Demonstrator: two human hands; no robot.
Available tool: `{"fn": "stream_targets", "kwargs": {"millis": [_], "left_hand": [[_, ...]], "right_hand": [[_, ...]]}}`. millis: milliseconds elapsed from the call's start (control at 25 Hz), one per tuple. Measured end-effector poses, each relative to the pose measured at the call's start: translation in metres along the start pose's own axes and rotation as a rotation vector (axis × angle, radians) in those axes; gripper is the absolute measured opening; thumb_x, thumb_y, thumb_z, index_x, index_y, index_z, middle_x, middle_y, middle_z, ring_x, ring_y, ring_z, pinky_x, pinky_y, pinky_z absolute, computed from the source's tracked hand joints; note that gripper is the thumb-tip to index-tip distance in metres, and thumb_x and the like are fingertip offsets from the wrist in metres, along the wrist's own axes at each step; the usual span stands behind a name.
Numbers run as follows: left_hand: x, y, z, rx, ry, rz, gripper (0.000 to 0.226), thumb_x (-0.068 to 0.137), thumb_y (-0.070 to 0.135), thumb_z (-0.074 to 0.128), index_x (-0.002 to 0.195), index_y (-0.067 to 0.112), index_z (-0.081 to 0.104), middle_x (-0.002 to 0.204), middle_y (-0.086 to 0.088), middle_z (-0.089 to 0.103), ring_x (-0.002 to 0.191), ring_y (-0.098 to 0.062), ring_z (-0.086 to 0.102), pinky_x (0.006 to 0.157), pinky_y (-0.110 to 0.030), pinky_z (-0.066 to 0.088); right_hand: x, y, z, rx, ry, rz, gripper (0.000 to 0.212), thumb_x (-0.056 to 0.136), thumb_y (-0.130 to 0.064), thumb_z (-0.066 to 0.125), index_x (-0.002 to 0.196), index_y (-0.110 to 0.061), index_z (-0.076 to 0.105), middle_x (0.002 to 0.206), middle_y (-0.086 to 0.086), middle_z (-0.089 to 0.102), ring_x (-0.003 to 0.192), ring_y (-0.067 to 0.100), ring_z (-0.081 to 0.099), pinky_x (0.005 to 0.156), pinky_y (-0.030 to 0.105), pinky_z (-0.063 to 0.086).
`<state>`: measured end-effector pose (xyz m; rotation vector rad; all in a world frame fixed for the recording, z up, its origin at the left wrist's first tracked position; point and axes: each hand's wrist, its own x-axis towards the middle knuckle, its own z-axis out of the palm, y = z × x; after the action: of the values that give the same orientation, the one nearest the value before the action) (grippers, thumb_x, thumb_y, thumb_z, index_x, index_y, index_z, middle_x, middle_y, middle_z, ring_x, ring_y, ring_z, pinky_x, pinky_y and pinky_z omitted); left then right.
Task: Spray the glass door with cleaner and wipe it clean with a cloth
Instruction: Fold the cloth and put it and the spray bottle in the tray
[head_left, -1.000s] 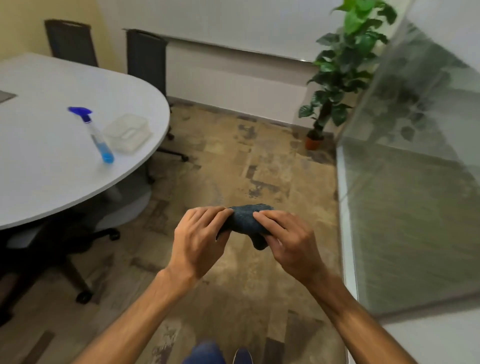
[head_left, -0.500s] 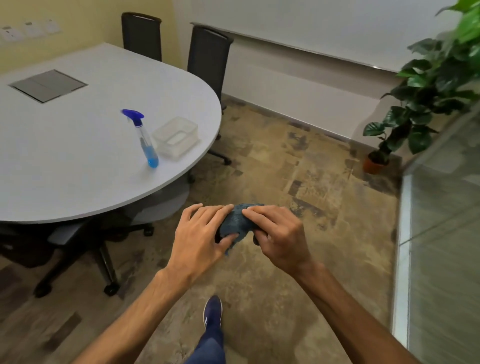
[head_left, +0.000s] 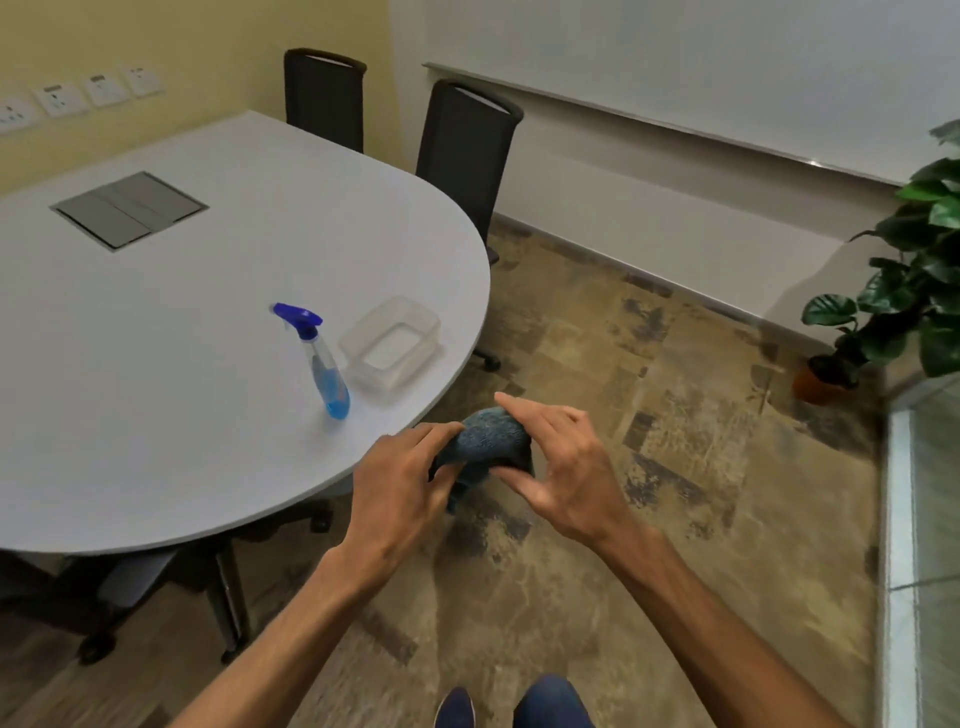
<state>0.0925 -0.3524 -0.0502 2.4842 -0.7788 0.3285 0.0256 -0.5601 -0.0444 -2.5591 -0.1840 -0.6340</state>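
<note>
Both hands meet on the dark blue cloth (head_left: 485, 441) just off the table's (head_left: 156, 415) rounded near edge: the left hand (head_left: 400, 488) pinches its left side, the right hand (head_left: 566, 467) grips the right with index finger raised, probably bunching or folding it into a wiping pad. Unheld, the spray bottle (head_left: 322, 364) stands upright near that edge, beside a clear plastic container (head_left: 392, 340). Only a strip of the glass door (head_left: 930, 519) shows, at far right, well apart from the hands.

- 1 spray bottle (head_left: 321, 358)
- 1 clear tub (head_left: 390, 343)
- 1 cloth (head_left: 485, 441)
- 2 hands: L (head_left: 400, 488), R (head_left: 563, 470)
- 2 chairs upright: (head_left: 324, 96), (head_left: 467, 140)
- 1 potted plant (head_left: 904, 291)
- 1 surface (head_left: 156, 338)
</note>
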Motion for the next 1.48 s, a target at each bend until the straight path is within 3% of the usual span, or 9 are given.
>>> {"fn": "stream_targets", "kwargs": {"millis": [280, 520, 640, 760, 920, 1040, 1160, 1320, 1480], "left_hand": [[0.086, -0.028, 0.034, -0.008, 0.009, -0.101, 0.042, 0.083, 0.025, 0.080, 0.123, 0.026, 0.068, 0.111, 0.002, 0.076, 0.091, -0.022, 0.070, 0.080, -0.038, 0.059], [0.167, -0.030, 0.055, 0.025, 0.008, -0.248, 0.041, 0.094, 0.034, 0.067, 0.134, 0.024, 0.064, 0.127, -0.002, 0.071, 0.112, -0.025, 0.065, 0.104, -0.038, 0.048], [0.203, -0.032, 0.059, 0.102, 0.016, -0.301, 0.045, 0.096, 0.041, 0.063, 0.136, 0.023, 0.059, 0.122, -0.003, 0.072, 0.111, -0.026, 0.064, 0.103, -0.035, 0.045], [0.236, -0.042, 0.058, 0.158, -0.010, -0.337, 0.046, 0.094, 0.040, 0.064, 0.136, 0.024, 0.052, 0.118, -0.003, 0.073, 0.110, -0.027, 0.062, 0.101, -0.037, 0.047], [0.261, -0.078, 0.058, -0.018, 0.031, -0.466, 0.067, 0.080, 0.052, 0.076, 0.137, 0.028, 0.049, 0.118, 0.002, 0.069, 0.108, -0.019, 0.061, 0.103, -0.031, 0.043], [0.273, -0.113, 0.063, -0.351, -0.036, -0.692, 0.090, 0.071, 0.043, 0.089, 0.145, 0.029, 0.039, 0.132, -0.001, 0.059, 0.116, -0.021, 0.060, 0.101, -0.040, 0.055], [0.285, -0.152, 0.076, -0.505, -0.133, -0.759, 0.077, 0.075, 0.025, 0.089, 0.139, 0.020, 0.046, 0.130, -0.006, 0.058, 0.116, -0.025, 0.061, 0.098, -0.042, 0.058], [0.305, -0.189, 0.094, -0.537, -0.052, -0.802, 0.048, 0.081, 0.022, 0.084, 0.122, 0.016, 0.060, 0.111, -0.002, 0.066, 0.098, -0.017, 0.063, 0.075, -0.014, 0.050], [0.330, -0.219, 0.105, -0.494, -0.031, -0.839, 0.035, 0.079, 0.025, 0.083, 0.109, 0.019, 0.065, 0.095, 0.003, 0.068, 0.086, -0.016, 0.064, 0.068, -0.020, 0.049]], "right_hand": [[0.092, 0.072, 0.032, 0.036, 0.005, -0.064, 0.046, 0.075, -0.017, 0.088, 0.119, -0.015, 0.074, 0.114, -0.003, 0.078, 0.103, 0.017, 0.072, 0.087, 0.043, 0.054], [0.177, 0.135, 0.046, 0.090, -0.123, -0.146, 0.061, 0.075, -0.029, 0.089, 0.130, -0.017, 0.067, 0.126, -0.001, 0.072, 0.115, 0.016, 0.065, 0.099, 0.039, 0.050], [0.219, 0.145, 0.054, 0.012, -0.154, -0.310, 0.063, 0.075, -0.033, 0.089, 0.131, -0.018, 0.066, 0.125, 0.001, 0.072, 0.113, 0.017, 0.064, 0.101, 0.039, 0.050], [0.252, 0.151, 0.070, 0.017, -0.228, -0.354, 0.046, 0.085, -0.029, 0.083, 0.126, -0.015, 0.068, 0.113, 0.006, 0.076, 0.096, 0.025, 0.072, 0.089, 0.047, 0.060], [0.290, 0.167, 0.096, 0.156, -0.252, -0.242, 0.029, 0.094, -0.026, 0.073, 0.122, -0.016, 0.071, 0.105, 0.003, 0.076, 0.088, 0.019, 0.071, 0.079, 0.040, 0.062], [0.315, 0.180, 0.120, 0.214, -0.290, -0.146, 0.029, 0.094, -0.028, 0.072, 0.122, -0.021, 0.070, 0.107, -0.002, 0.075, 0.092, 0.016, 0.070, 0.083, 0.039, 0.061], [0.338, 0.190, 0.148, 0.273, -0.343, -0.064, 0.027, 0.093, -0.029, 0.072, 0.120, -0.025, 0.070, 0.108, -0.005, 0.075, 0.096, 0.015, 0.069, 0.086, 0.040, 0.061], [0.362, 0.199, 0.182, 0.424, -0.437, 0.165, 0.024, 0.093, -0.032, 0.073, 0.113, -0.041, 0.063, 0.101, -0.020, 0.070, 0.092, -0.002, 0.067, 0.077, 0.023, 0.062], [0.372, 0.197, 0.215, 0.529, -0.378, 0.403, 0.030, 0.088, -0.031, 0.080, 0.094, -0.040, 0.051, 0.097, -0.018, 0.064, 0.086, 0.000, 0.066, 0.061, 0.014, 0.055]]}}
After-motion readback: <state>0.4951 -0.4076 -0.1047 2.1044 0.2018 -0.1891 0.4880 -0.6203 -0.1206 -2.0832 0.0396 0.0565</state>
